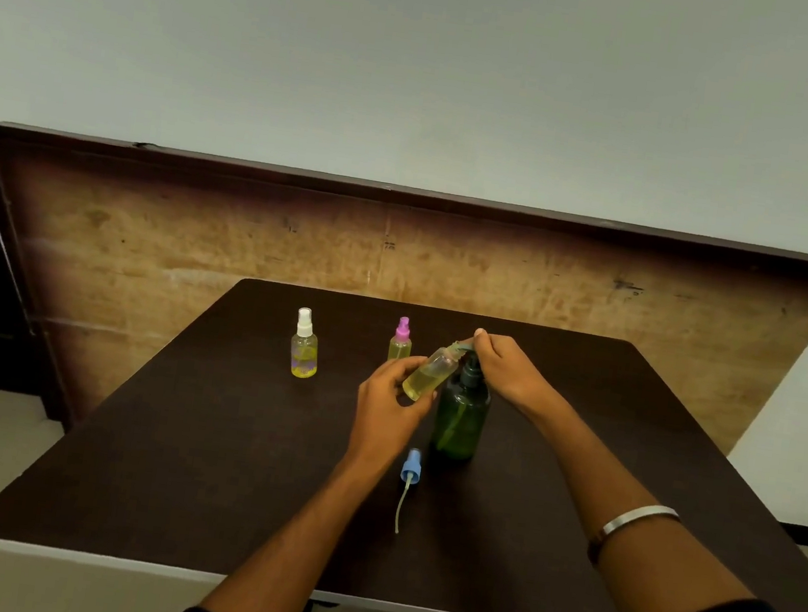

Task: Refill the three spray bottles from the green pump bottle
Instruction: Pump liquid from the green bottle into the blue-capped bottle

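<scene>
On the desk [214, 486], keep the green bottle [462, 416] upright while your right hand [506, 370] presses its pump in slow strokes. Your left hand [390, 396] grips the tilted open bottle [429, 373]; hold its mouth under the spout. The blue cap [411, 467] lies near.

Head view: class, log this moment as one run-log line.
left hand: holds uncapped bottle tilted at pump spout | right hand: presses green pump bottle head | blue sprayer cap: lying on table
</scene>
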